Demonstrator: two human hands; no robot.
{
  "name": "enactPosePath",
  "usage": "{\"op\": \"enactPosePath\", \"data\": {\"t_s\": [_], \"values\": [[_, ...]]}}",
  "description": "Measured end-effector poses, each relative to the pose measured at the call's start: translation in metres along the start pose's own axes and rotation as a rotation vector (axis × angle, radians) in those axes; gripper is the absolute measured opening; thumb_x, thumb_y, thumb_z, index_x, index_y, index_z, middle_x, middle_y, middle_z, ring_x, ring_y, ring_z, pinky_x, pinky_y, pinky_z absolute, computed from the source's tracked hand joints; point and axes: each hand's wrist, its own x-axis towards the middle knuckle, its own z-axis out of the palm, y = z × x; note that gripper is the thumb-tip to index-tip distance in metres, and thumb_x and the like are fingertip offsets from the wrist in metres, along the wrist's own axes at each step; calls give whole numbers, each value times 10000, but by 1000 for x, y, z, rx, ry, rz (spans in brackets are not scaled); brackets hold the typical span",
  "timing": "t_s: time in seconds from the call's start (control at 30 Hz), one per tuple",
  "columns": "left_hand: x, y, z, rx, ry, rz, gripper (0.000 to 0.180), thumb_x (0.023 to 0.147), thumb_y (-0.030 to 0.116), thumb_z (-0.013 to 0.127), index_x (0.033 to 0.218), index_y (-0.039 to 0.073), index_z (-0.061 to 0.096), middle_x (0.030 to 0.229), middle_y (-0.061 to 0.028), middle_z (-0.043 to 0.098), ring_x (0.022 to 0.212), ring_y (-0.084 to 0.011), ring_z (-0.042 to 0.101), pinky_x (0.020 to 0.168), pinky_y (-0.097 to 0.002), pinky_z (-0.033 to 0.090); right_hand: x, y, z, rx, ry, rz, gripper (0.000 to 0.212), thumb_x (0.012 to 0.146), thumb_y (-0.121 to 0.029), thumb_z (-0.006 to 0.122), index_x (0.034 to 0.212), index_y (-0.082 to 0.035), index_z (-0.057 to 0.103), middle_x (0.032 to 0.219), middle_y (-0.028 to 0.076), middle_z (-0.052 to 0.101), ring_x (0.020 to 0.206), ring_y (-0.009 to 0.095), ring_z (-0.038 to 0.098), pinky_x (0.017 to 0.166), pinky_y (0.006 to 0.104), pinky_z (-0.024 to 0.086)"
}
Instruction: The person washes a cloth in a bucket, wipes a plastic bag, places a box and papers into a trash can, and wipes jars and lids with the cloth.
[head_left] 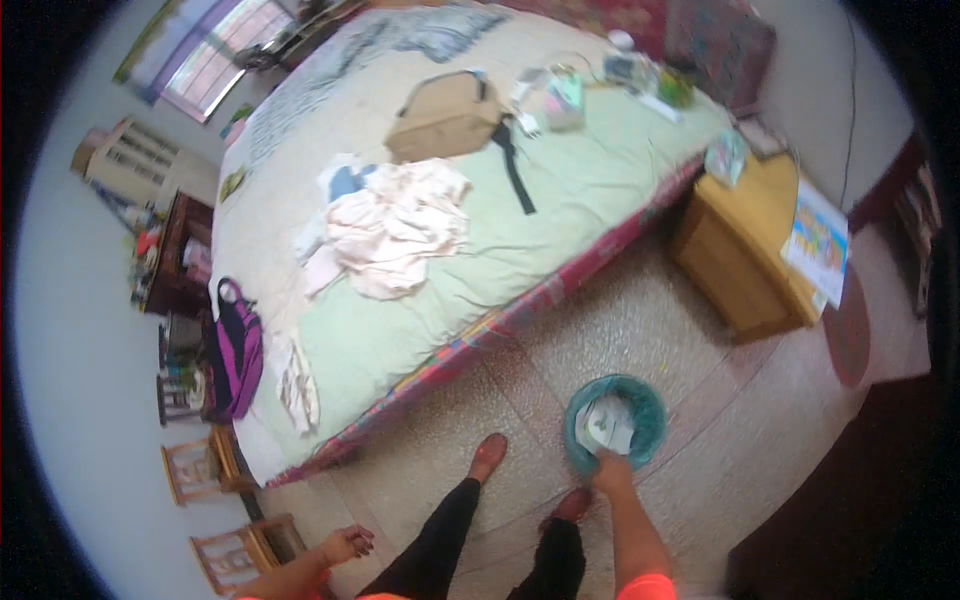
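Note:
My right hand [612,470] is closed at the near rim of a round teal waste bin [652,440], its fingertips partly hidden inside the edge. White papers [606,423] lie in the bin, right beside those fingers. My left hand [348,543] hangs at the lower left, holding nothing, its fingers loosely bent and apart. Both feet, in reddish-brown shoes [488,457], stand on the floor short of the bed.
A wide bed [400,330] ahead carries crumpled pale clothes [395,225], a tan bag [445,115] and small items. A wooden cabinet [750,260] stands beyond the bin at right. Wooden chairs [235,550] and a purple-black backpack [237,360] are at left.

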Motion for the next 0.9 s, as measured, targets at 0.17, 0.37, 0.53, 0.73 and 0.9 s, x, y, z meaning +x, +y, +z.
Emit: {"op": "enactPosePath", "data": {"t_s": [0.17, 0.37, 0.53, 0.73, 0.9], "values": [[-46, -41, 8, -34, 162, 38, 271, 916, 219, 549, 1131, 65, 612, 953, -87, 690, 804, -182, 673, 689, -335, 540, -75, 6, -32, 110, -60, 143, 403, 799, -289, 603, 1157, -111, 653, 1041, 198, 668, 977, 386, 626, 869, 450, 492], [-98, -144, 4, 464, 67, -3, 331, 852, 295, 608, 1055, 36, 649, 974, -108, 694, 796, -225, 663, 721, -379, 529, -139, 48, -19, 299, -269, 303, 398, 748, -217, 667, 1120, -77, 669, 899, 155, 695, 797, 270, 668, 737, 380, 531], [-120, -168, -8, -190, 263, -4, 327, 839, 281, 598, 1038, 27, 649, 912, -123, 695, 776, -229, 659, 690, -375, 525, -219, 54, -20, 433, -303, 159, 237, 782, -216, 630, 929, -42, 697, 897, 96, 712, 738, 208, 675, 650, 373, 541], [-72, -362, 29, -119, 352, 70, 253, 826, 284, 592, 874, 60, 699, 807, -65, 697, 678, -196, 652, 608, -361, 511, -187, -9, 64, 7, -452, 149, 203, 809, -242, 596, 814, -61, 689, 863, 73, 709, 714, 200, 667, 634, 381, 534], [-99, -480, 56, -218, 110, -200, 270, 846, 308, 573, 798, 81, 712, 761, -29, 697, 653, -175, 652, 607, -349, 523, -124, -156, 112, -140, -540, -72, 210, 830, -243, 576, 785, -61, 670, 815, 68, 700, 657, 208, 653, 586, 389, 519]]}}
